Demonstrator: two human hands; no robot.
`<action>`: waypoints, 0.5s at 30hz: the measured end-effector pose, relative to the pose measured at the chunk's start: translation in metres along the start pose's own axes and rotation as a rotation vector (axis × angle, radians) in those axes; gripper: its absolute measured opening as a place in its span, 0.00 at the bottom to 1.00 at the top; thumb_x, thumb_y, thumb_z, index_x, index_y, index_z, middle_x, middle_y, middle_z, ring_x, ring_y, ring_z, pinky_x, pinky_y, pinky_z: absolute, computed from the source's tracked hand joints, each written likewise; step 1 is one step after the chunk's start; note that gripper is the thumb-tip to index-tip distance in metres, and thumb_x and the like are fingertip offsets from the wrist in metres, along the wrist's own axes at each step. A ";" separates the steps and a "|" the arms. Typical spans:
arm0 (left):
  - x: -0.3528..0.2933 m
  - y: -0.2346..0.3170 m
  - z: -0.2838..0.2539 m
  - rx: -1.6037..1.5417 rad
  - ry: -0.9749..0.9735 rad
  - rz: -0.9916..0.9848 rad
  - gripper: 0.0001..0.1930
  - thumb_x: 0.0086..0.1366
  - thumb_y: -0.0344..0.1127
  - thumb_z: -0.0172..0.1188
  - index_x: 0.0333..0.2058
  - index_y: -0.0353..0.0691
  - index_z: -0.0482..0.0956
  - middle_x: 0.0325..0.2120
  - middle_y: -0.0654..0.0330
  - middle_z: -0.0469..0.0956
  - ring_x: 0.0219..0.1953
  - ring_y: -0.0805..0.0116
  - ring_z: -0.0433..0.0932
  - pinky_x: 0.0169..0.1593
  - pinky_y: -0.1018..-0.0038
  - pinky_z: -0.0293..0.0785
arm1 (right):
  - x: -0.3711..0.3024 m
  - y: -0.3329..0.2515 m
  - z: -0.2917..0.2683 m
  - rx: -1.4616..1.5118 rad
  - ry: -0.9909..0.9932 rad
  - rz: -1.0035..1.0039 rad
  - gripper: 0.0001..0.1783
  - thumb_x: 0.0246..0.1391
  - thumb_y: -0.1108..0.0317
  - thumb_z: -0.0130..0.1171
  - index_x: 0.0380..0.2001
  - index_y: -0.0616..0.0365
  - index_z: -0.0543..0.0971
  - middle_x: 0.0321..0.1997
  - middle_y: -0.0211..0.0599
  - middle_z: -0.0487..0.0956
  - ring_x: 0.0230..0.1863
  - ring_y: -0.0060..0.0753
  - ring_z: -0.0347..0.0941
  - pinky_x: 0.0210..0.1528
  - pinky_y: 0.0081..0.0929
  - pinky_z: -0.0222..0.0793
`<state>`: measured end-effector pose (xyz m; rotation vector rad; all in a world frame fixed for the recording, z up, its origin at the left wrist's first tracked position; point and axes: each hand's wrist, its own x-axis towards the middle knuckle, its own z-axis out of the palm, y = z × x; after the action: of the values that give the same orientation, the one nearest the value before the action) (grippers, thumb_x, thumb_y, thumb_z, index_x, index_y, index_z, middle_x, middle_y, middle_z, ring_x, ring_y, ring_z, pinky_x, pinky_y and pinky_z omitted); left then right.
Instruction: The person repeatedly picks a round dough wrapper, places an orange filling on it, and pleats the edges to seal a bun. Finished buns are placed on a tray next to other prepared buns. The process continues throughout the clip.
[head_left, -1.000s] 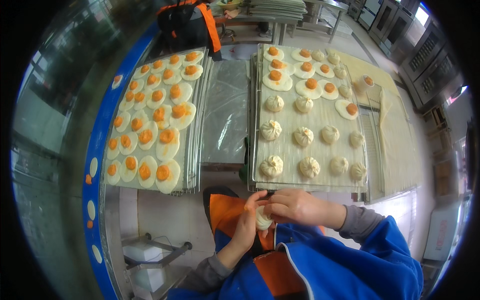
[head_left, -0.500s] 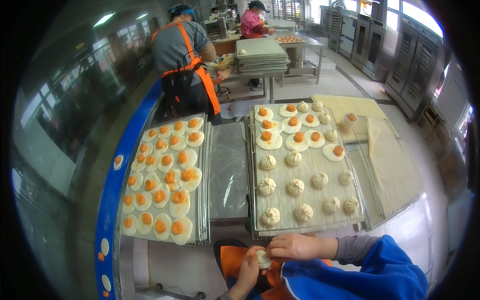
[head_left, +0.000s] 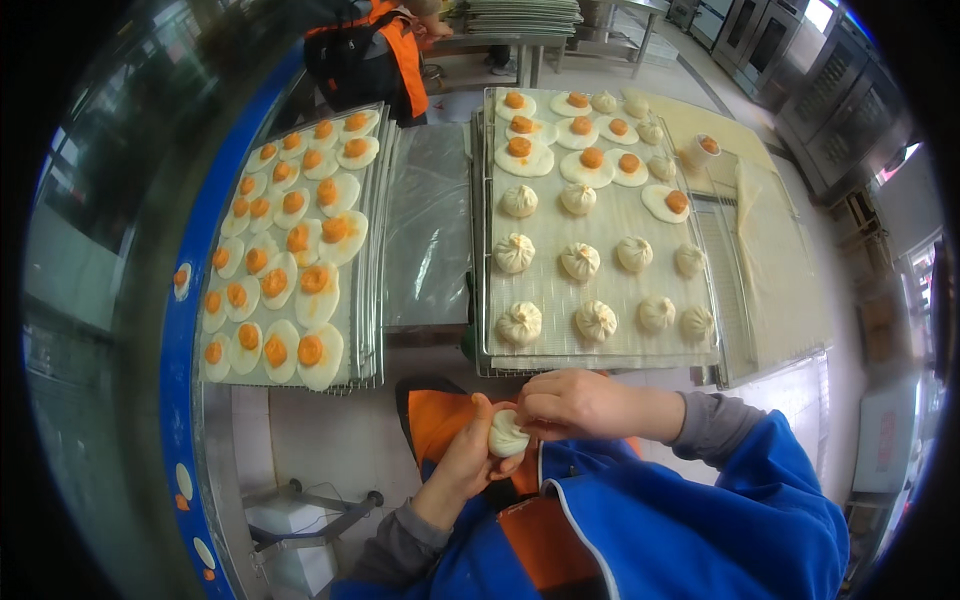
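A pleated dough bun (head_left: 508, 434) rests in my left hand (head_left: 468, 452), whose fingers cup it from the side and below. My right hand (head_left: 575, 405) pinches the bun's edge with thumb and fingers, partly hiding it. Just beyond my hands stands a lined tray (head_left: 620, 285). Its nearer part carries several closed pleated buns (head_left: 580, 262), and its far part holds flat dough rounds topped with orange filling (head_left: 591, 160). On the left, a second tray (head_left: 368, 300) bears rows of dough rounds with orange filling (head_left: 297, 237).
A blue conveyor belt (head_left: 185, 345) runs along the left with a few dough rounds. Between the trays lies a grey metal surface (head_left: 425, 235). A small cup (head_left: 703, 150) of orange filling and a cloth-covered rack (head_left: 775, 260) are at the right. A co-worker (head_left: 370, 60) stands beyond the left tray.
The view has tilted downward, so the trays sit higher in the picture and more of my lap shows. The bun remains in my hands, turned slightly.
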<state>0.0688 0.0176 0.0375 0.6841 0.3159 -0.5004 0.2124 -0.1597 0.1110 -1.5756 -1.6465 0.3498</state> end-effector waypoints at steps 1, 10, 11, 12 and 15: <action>-0.001 0.003 0.001 -0.006 -0.030 -0.030 0.42 0.71 0.77 0.29 0.49 0.41 0.72 0.29 0.59 0.76 0.18 0.78 0.68 0.16 0.83 0.57 | 0.001 -0.002 -0.002 0.059 0.017 0.026 0.13 0.53 0.70 0.66 0.40 0.63 0.75 0.33 0.44 0.72 0.36 0.51 0.74 0.38 0.43 0.74; -0.002 -0.001 0.008 -0.113 -0.059 -0.075 0.40 0.72 0.75 0.29 0.48 0.41 0.72 0.30 0.58 0.76 0.18 0.76 0.69 0.18 0.82 0.61 | 0.001 -0.007 -0.005 0.030 -0.090 -0.028 0.12 0.56 0.72 0.65 0.42 0.61 0.77 0.36 0.45 0.75 0.38 0.50 0.77 0.41 0.40 0.75; -0.001 -0.006 0.011 -0.071 0.008 0.022 0.39 0.73 0.74 0.29 0.49 0.41 0.72 0.30 0.58 0.76 0.19 0.75 0.70 0.20 0.81 0.63 | 0.000 -0.007 -0.004 0.014 -0.089 -0.043 0.12 0.57 0.72 0.65 0.42 0.62 0.76 0.36 0.45 0.75 0.38 0.50 0.77 0.41 0.40 0.75; 0.000 -0.010 0.015 -0.017 0.082 0.115 0.39 0.74 0.73 0.29 0.50 0.42 0.71 0.30 0.58 0.76 0.19 0.74 0.70 0.21 0.79 0.65 | 0.000 -0.008 -0.002 0.063 -0.053 0.025 0.11 0.57 0.72 0.65 0.42 0.61 0.76 0.36 0.45 0.75 0.38 0.50 0.77 0.41 0.40 0.75; 0.000 -0.023 0.028 0.142 0.282 0.425 0.35 0.76 0.69 0.28 0.53 0.43 0.69 0.35 0.59 0.76 0.26 0.73 0.73 0.27 0.77 0.69 | -0.002 -0.014 0.001 0.231 0.029 0.227 0.10 0.58 0.71 0.65 0.41 0.61 0.76 0.36 0.44 0.75 0.37 0.49 0.77 0.40 0.40 0.75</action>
<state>0.0593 -0.0163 0.0459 0.9357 0.3892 -0.0185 0.2018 -0.1639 0.1192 -1.5844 -1.3546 0.6100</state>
